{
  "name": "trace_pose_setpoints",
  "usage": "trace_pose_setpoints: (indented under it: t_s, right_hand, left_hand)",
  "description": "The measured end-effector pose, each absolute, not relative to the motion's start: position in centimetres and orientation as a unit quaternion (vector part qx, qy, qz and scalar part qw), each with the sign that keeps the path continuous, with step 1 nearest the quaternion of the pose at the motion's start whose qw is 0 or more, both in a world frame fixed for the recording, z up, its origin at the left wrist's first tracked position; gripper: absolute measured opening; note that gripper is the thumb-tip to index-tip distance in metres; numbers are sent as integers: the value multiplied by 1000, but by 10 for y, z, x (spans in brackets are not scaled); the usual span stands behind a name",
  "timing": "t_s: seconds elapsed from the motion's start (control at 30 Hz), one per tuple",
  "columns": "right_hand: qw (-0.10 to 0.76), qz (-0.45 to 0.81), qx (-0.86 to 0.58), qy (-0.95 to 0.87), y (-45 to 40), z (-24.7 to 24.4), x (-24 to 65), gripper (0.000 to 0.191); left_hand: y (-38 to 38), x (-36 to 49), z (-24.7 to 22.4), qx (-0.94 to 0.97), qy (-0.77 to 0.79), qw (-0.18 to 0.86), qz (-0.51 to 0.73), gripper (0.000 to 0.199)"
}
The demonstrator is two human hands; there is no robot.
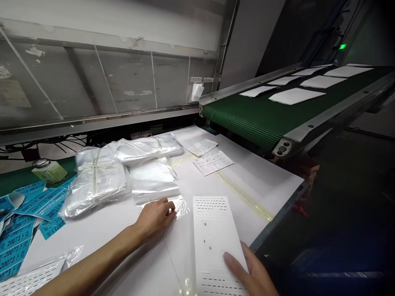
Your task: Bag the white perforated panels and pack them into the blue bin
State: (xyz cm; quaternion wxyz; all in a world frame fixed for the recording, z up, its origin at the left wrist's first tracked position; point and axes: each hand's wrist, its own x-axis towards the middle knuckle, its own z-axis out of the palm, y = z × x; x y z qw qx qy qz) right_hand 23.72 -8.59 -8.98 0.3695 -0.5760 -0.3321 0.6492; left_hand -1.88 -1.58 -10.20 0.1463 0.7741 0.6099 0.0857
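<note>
My right hand [251,269] grips a long white slotted panel [212,230], thumb on its face and fingers behind its right edge. Rows of slots run across both ends, and a few small holes show near the middle. To the left, my left hand [158,218] is closed with curled fingers at the edge of a clear plastic bag [180,205]; the fingertips are partly hidden. That bag lies by a stack of flat clear bags [152,174]. Farther back on the white tabletop are two small groups of white panels [212,163], one behind the other.
Tied bundles of clear bags [98,176] lie left of centre. Blue printed labels [18,242] and a small green bottle [49,170] sit at far left. A bagged slotted panel [37,279] is lower left. A green conveyor belt [240,117] carries several white panels at right.
</note>
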Motion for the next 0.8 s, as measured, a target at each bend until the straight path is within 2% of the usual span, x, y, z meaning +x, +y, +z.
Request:
trace_pose_setpoints:
  t_s: [0.13, 0.33, 0.43, 0.53, 0.6, 0.7, 0.8]
  right_hand:
    - [388, 638, -582, -323, -89, -89, 239, 62]
    - [373, 641, -573, -350, -89, -85, 242, 63]
    - [382, 614, -583, -369, -85, -81, 240, 72]
    - [403, 538, -606, -425, -74, -72, 230, 82]
    - [397, 493, -595, -496, -61, -65, 218, 68]
    - [353, 495, -556, -567, -41, -60, 200, 42]
    - [304, 518, -547, -583, -28, -67, 186, 38]
  left_hand:
    - [-14, -19, -99, 735, 627, 208, 156, 23]
    - [-7, -28, -92, 629, 623, 408, 221, 14]
    - [-3, -33, -87, 561, 595, 522, 240, 16]
    - [-1, -35, -80, 525, 558, 589, 257, 21]
    - [-3, -35, -74, 515, 537, 614, 265, 23]
    - [-8, -35, -68, 509, 523, 621, 285, 24]
    - [-13, -38, -69, 494, 533, 607, 323, 18]
